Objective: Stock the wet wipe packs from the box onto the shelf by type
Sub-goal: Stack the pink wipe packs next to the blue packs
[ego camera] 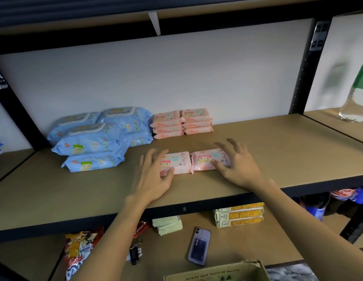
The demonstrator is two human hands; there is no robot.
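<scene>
Only one torn corner of the cardboard box (217, 272) shows at the bottom edge. The left hand (154, 177) is motion-blurred, fingers spread over the left pink wet wipe pack (176, 162); the right hand (237, 165) rests splayed fingers on the right pink wet wipe pack (207, 160). Neither hand grips. Both packs lie flat, end to end, on the tan shelf (278, 155). Behind them stand stacked pink packs (181, 123) and, to their left, piled blue wet wipe packs (99, 136).
</scene>
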